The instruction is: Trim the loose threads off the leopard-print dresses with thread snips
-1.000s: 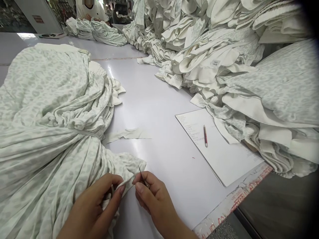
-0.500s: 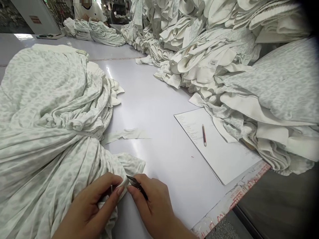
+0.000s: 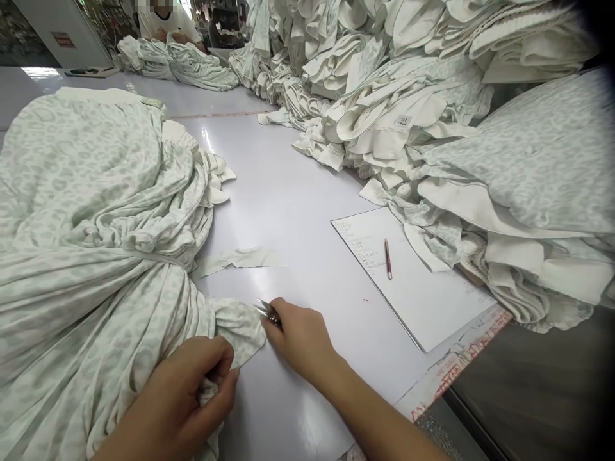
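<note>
My right hand [image 3: 300, 339] is closed around small dark thread snips [image 3: 270, 312], their pale blades pointing up and left, past the fingers. Just left of the snips lies a loose end of pale green spotted fabric [image 3: 240, 326], part of a large gathered bundle of cloth [image 3: 110, 192]. Over the lower part of this bundle, my left hand [image 3: 187, 390] is curled with thumb and fingers close together. A bit of cloth shows in the gap under its fingers, but whatever the fingertips pinch is hidden.
A fabric strip [image 3: 245, 257] lies ahead of my hands. To the right are a paper sheet [image 3: 408, 301] with a pencil [image 3: 387, 259] on it and high piles of similar garments [image 3: 384, 109]. The table edge [image 3: 456, 371] runs at lower right. A person [image 3: 168, 22] stands at the far side.
My right hand with the snips has moved up and away from my left hand. The cloth end between them now lies flatter. The left hand has stayed nearly in place.
</note>
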A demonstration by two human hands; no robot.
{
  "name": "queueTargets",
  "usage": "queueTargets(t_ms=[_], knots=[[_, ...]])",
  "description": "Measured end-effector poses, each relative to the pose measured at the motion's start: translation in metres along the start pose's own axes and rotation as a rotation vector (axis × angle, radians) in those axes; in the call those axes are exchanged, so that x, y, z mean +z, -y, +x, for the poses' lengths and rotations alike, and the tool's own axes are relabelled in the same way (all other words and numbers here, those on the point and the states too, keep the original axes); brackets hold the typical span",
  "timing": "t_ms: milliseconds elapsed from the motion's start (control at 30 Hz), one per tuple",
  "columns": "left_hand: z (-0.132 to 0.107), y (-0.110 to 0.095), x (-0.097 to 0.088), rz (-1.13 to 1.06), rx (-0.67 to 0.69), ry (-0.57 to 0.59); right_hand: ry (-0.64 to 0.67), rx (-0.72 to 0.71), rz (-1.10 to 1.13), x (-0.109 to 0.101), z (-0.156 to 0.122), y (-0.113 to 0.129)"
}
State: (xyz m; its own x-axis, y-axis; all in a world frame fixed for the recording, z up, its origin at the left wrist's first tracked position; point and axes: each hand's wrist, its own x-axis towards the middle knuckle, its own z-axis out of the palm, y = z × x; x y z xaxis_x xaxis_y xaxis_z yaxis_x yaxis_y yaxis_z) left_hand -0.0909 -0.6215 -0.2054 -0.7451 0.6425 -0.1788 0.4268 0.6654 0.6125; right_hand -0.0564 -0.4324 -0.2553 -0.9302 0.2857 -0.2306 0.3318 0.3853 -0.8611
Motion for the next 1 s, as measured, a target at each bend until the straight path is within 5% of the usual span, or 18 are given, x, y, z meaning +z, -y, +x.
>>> queueTargets(t_ms=[267, 467, 1000], knots=[[-0.004, 0.003, 0.024, 0.144, 0.016, -0.173, 0.349, 0.008, 0.528, 0.0, -0.023, 0.017], [-0.008, 0.004, 0.019, 0.095, 0.008, -0.198, 0.305, -0.001, 0.726, 0.02, -0.033, 0.016], [-0.01, 0.007, 0.024, 0.06, 0.039, -0.288, 0.246, -0.166, 0.218, 0.006, -0.045, 0.015]])
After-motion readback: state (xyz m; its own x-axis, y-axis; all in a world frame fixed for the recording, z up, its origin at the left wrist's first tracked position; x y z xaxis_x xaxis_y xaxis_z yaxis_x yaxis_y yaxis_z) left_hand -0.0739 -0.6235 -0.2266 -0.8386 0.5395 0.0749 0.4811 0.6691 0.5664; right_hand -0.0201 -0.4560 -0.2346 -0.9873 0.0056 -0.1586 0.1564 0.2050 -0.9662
